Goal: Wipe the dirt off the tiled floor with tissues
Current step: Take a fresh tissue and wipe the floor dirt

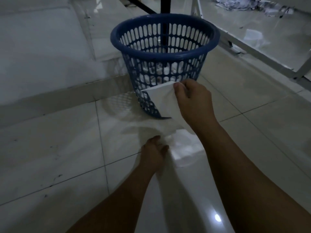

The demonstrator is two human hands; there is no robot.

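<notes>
Head view, left to right: the left hand [154, 153] pinches the low end of a white tissue [165, 105], whose long axis slants up and away to the right hand [193, 100], closed on its top edge. Both hold it just above the tiled floor [50, 148], against the blue basket [165, 52]. No readable writing shows.

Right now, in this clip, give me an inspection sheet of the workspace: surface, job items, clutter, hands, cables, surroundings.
Surface: glossy tiled floor, small dark specks on the left tiles.
Job's things: white tissue, stretched between both hands above the floor.
Clutter: blue basket holding crumpled white tissues; paper scraps far right.
Hands: right hand pinches the tissue's top; left hand grips its lower end.
Cables: nothing seen.
Surroundings: white metal frame, dark post behind the basket.
</notes>
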